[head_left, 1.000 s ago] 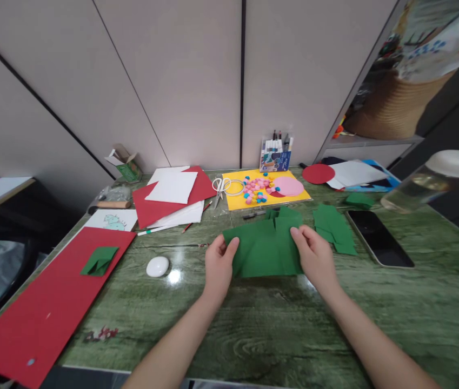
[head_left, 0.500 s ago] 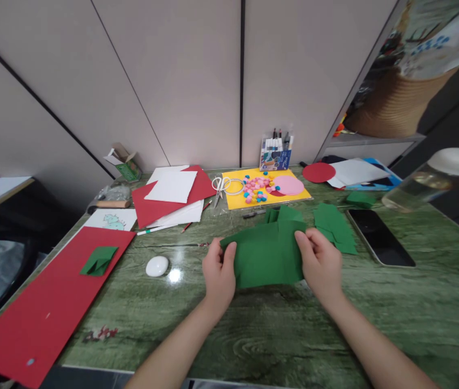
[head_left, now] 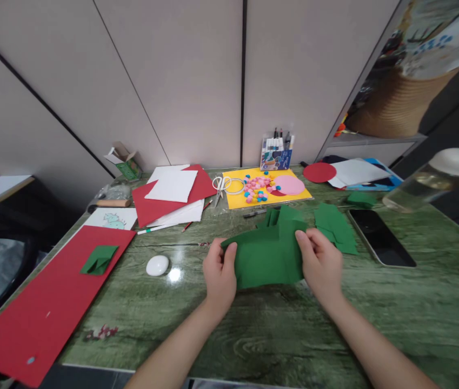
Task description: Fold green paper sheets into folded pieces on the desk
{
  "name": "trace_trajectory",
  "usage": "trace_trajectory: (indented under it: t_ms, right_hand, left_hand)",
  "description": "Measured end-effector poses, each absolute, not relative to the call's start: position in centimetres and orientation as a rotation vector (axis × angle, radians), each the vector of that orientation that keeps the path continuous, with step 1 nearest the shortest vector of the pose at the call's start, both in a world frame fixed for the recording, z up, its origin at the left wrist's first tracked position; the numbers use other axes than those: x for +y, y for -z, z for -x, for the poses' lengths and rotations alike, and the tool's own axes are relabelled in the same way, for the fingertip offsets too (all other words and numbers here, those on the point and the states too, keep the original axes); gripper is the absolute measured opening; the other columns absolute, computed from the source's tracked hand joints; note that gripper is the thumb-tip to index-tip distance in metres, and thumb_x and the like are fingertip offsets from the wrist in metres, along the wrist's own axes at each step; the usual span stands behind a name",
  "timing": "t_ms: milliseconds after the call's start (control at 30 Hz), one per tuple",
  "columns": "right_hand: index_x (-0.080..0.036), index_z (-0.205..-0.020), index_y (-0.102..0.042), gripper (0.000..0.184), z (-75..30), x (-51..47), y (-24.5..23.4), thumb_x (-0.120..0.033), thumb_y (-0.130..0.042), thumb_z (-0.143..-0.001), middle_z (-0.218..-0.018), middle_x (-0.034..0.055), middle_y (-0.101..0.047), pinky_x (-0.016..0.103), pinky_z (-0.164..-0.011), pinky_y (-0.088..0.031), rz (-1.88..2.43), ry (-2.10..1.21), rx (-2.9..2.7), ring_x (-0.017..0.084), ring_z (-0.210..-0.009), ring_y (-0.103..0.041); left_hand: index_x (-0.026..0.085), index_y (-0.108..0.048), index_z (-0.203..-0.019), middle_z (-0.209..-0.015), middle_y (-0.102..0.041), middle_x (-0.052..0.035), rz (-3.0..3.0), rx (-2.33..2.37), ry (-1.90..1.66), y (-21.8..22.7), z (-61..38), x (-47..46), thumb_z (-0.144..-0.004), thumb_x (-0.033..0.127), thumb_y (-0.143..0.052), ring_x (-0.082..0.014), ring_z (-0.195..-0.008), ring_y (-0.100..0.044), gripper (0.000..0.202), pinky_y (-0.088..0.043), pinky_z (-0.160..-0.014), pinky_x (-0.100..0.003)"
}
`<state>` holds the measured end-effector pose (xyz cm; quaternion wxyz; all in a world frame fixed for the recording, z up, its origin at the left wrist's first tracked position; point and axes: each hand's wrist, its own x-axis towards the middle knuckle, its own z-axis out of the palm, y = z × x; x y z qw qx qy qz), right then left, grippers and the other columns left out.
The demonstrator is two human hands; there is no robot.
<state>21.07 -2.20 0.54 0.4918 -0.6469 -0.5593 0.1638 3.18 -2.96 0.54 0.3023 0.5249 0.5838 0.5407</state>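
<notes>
Head view: green sheet pinched at both ends, fold not flat

Left hand (head_left: 220, 276) pinches the left end of the green sheet (head_left: 267, 262), thumb on the near face, fingers curled behind. Right hand (head_left: 322, 266) has the right end the same way, thumb near the upper corner. Sheet sits between them, front and centre of the surface (head_left: 261, 337). Paper by the look. A raised flap (head_left: 290, 220) stands up behind its right half. Can't tell if the lower edge touches the surface, or if the sheet is being folded or unfolded.

Handling notes, my judgement:
- Hold both pinches level; top edge slopes up to the right, so the span may skew.
- Light, even pull only. Thin stock could tear or pick up stray creases at the thumbs.
- Square the flap to the front panel's edges before pressing any crease.
- Press creases on the surface, not in the air. Bare patch in front of the hands is good for that.
- Mind the right side: loose green pieces (head_left: 338, 232) lie just beside the right hand, phone (head_left: 381, 237) past them.
- Black pen (head_left: 252, 214) lies behind the sheet. Don't press over it.
</notes>
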Motion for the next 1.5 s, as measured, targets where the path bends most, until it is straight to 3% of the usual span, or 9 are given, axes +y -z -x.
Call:
trace_trajectory:
  t_ms: [233,400,667,833,1067,1500]
  right_hand:
    - [-0.020,-0.058,-0.034,0.035,-21.5,-1.9,-0.5,-0.039,-0.045,-0.085,-0.051,-0.0055,-0.025,0.026,-0.049,-0.022,1.577,-0.400,-1.327,0.011,-0.048,-0.027]
    - [-0.020,-0.061,-0.042,0.033,-22.0,-1.3,-0.4,-0.044,-0.044,-0.085,-0.052,-0.0047,-0.031,0.025,-0.047,-0.024,1.524,-0.567,-1.328,0.012,-0.050,-0.031]
    - [-0.020,-0.065,-0.052,0.032,-21.6,-0.8,0.2,-0.050,-0.055,-0.075,-0.049,-0.0037,-0.045,0.024,-0.043,-0.027,1.382,-0.941,-1.301,0.013,-0.047,-0.039]
    - [-0.020,-0.068,-0.051,0.028,-20.7,-1.5,0.1,-0.046,-0.050,-0.079,-0.055,-0.0022,-0.048,0.024,-0.045,-0.028,1.431,-0.804,-1.310,0.013,-0.051,-0.041]
    - [-0.021,-0.059,-0.038,0.033,-20.4,-2.7,0.2,-0.043,-0.047,-0.083,-0.047,-0.0060,-0.032,0.024,-0.043,-0.022,1.550,-0.559,-1.380,0.010,-0.044,-0.030]
    - [-0.021,-0.058,-0.033,0.035,-20.3,-2.7,0.1,-0.040,-0.047,-0.083,-0.046,-0.0066,-0.029,0.023,-0.045,-0.023,1.593,-0.420,-1.442,0.009,-0.044,-0.027]
  left_hand:
    - [0.018,-0.048,-0.072,-0.062,-0.044,0.0040,-1.368,1.544,-1.438,-0.5,-3.0,-2.8,-0.086,0.034,-0.046,-0.0108,-0.060,-0.041,0.021,-0.031,-0.057,-0.020]
    - [0.018,-0.047,-0.068,-0.059,-0.041,0.0046,-1.355,1.555,-1.409,-0.5,-2.9,-2.3,-0.084,0.036,-0.048,-0.0104,-0.057,-0.039,0.024,-0.030,-0.054,-0.020]
    - [0.019,-0.056,-0.087,-0.079,-0.057,0.0002,-1.390,1.487,-1.430,-0.8,-2.8,-1.9,-0.088,0.030,-0.041,-0.0137,-0.077,-0.051,0.018,-0.037,-0.071,-0.021]
    - [0.019,-0.056,-0.091,-0.086,-0.060,-0.0019,-1.401,1.569,-1.479,-0.4,-2.8,-1.9,-0.089,0.029,-0.040,-0.0152,-0.082,-0.054,0.019,-0.038,-0.075,-0.023]
    - [0.019,-0.058,-0.089,-0.083,-0.062,-0.0022,-1.427,1.606,-1.536,-0.1,-2.6,-1.9,-0.088,0.031,-0.040,-0.0155,-0.078,-0.056,0.021,-0.039,-0.071,-0.023]
    - [0.019,-0.058,-0.089,-0.082,-0.062,-0.0019,-1.449,1.623,-1.548,-0.2,-2.7,-2.0,-0.089,0.029,-0.040,-0.0147,-0.077,-0.056,0.020,-0.040,-0.070,-0.023]
